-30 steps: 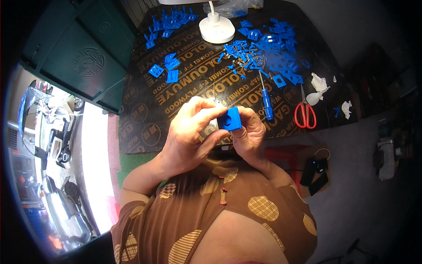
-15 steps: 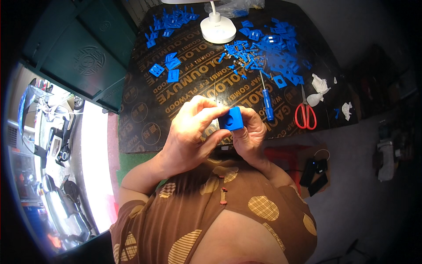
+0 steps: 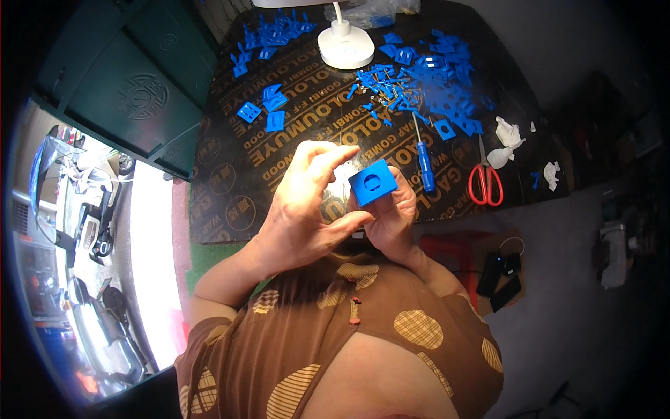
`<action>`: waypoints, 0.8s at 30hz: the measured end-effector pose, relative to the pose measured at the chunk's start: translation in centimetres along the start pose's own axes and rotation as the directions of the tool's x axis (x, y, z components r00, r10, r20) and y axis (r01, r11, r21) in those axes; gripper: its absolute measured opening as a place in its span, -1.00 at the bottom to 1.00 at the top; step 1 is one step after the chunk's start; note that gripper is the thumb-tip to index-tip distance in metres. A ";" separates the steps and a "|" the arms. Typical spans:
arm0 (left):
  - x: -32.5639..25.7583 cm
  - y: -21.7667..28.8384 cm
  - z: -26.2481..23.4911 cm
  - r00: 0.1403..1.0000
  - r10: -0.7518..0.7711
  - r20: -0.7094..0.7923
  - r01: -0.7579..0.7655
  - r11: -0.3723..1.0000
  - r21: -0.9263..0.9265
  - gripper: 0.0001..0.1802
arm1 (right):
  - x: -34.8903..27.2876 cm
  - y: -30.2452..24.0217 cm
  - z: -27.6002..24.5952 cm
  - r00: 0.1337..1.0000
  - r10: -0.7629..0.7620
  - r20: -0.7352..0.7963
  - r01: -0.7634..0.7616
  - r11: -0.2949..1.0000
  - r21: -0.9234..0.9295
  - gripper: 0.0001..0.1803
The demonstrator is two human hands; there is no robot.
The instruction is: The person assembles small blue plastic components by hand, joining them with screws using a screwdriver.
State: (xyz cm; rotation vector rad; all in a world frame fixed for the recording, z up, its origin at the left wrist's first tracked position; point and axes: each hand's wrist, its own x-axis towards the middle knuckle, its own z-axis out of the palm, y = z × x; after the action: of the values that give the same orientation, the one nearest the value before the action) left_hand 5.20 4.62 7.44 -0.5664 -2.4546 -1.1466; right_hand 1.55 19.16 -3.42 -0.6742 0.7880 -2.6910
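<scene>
Between the fingers of my right hand [image 3: 395, 216] is a blue square plastic plate [image 3: 380, 174] with a round hole in its middle, tilted and facing up. My left hand [image 3: 296, 202] is just left of it, thumb and forefinger spread wide apart with nothing between them. The left thumb tip is close to the plate's lower left corner; whether it touches I cannot tell. Both hands are over the near edge of the dark printed plywood table [image 3: 300, 84]. My right fingers are partly hidden behind the plate.
A blue-handled screwdriver [image 3: 425, 164] and red-handled scissors [image 3: 485, 183] lie to the right. Beyond them spreads a heap of blue plastic parts [image 3: 447, 77] with small metal pieces. A white lamp base [image 3: 345, 49] stands at the back. Several blue plates [image 3: 276, 120] lie at left; crumpled white paper [image 3: 508, 133] lies right.
My left thumb and forefinger have come off the blue plate and spread apart. In my right hand the plate has turned, so its holed face shows more fully.
</scene>
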 end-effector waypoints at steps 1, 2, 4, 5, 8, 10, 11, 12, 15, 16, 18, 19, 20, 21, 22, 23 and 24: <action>0.0 -0.1 -0.1 0.999 -0.032 0.029 0.032 0.999 0.005 -0.14 | 0.2 0.2 -0.3 1.000 -0.009 0.025 0.008 0.998 0.056 -0.61; 0.0 -0.3 -0.1 0.999 -0.031 0.031 0.031 1.000 0.004 -0.14 | 0.5 0.3 -0.3 0.999 -0.020 0.050 0.014 0.994 0.111 -0.63; -0.2 -1.0 0.1 0.996 -0.086 0.036 0.089 0.993 -0.081 -0.15 | 0.7 0.2 -0.3 0.999 -0.012 0.034 0.007 0.991 0.136 -0.66; -0.4 -1.4 0.0 0.995 -0.090 0.051 0.095 0.991 -0.095 -0.20 | 0.7 0.2 -0.4 1.000 0.005 0.026 -0.010 0.984 0.177 -0.67; -1.0 -3.0 -0.1 0.986 -0.127 0.104 0.137 0.986 -0.093 -0.31 | 1.0 0.3 -0.7 0.999 0.030 0.023 -0.034 0.972 0.234 -0.69; -1.2 -3.7 0.2 0.985 -0.157 0.074 0.165 0.978 -0.127 -0.46 | 1.2 0.3 -0.8 0.999 0.037 0.031 -0.044 0.968 0.249 -0.70; -1.2 -4.2 0.1 0.981 -0.171 0.094 0.181 0.977 -0.109 -0.52 | 1.3 0.3 -1.0 0.998 0.041 0.039 -0.049 0.964 0.261 -0.71; -1.1 -4.7 0.1 0.976 -0.185 0.112 0.195 0.977 -0.091 -0.58 | 1.4 0.2 -1.1 0.998 0.044 0.048 -0.055 0.961 0.273 -0.71; -0.7 -6.2 0.5 0.998 -0.035 0.053 0.028 0.993 0.118 -0.68 | 1.8 -0.4 -1.1 0.997 0.060 0.057 -0.073 0.960 0.269 -0.73; -0.3 -6.5 0.5 0.997 0.051 0.059 -0.064 0.963 0.261 -0.66 | 2.0 -0.5 -1.1 0.996 0.058 0.064 -0.073 0.962 0.262 -0.73; 0.6 -6.8 0.7 0.992 0.118 0.054 -0.129 0.934 0.333 -0.70 | 2.4 -0.9 -0.8 0.996 0.079 0.048 -0.088 0.966 0.244 -0.73; 0.9 -7.2 0.8 0.981 0.168 0.101 -0.195 0.885 0.422 -0.71 | 2.6 -1.1 -0.6 0.996 0.078 0.054 -0.089 0.967 0.238 -0.73; 1.2 -7.6 1.1 0.966 0.211 0.151 -0.259 0.824 0.505 -0.72 | 2.8 -1.2 -0.2 0.994 0.075 0.076 -0.092 0.965 0.244 -0.72; 1.4 -8.0 1.4 0.963 0.175 0.205 -0.258 0.817 0.516 -0.74 | 3.0 -1.2 0.0 0.992 0.073 0.098 -0.096 0.963 0.250 -0.72; 1.6 -8.0 1.6 0.963 0.179 0.201 -0.260 0.816 0.516 -0.74 | 3.1 -1.1 0.1 0.992 0.072 0.101 -0.095 0.965 0.246 -0.72; 1.9 -8.0 1.8 0.966 0.129 0.225 -0.226 0.843 0.489 -0.75 | 3.3 -1.0 0.2 0.992 0.048 0.114 -0.075 0.967 0.242 -0.71; 2.0 -8.0 2.0 0.965 0.078 0.251 -0.190 0.867 0.461 -0.75 | 3.4 -0.9 0.2 0.992 0.025 0.127 -0.055 0.969 0.239 -0.71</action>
State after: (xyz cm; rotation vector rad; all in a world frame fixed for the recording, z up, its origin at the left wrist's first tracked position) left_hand -0.84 1.87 2.11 -0.7247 -2.7004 -0.3952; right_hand -1.35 18.58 -1.53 -0.7460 0.4281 -2.6198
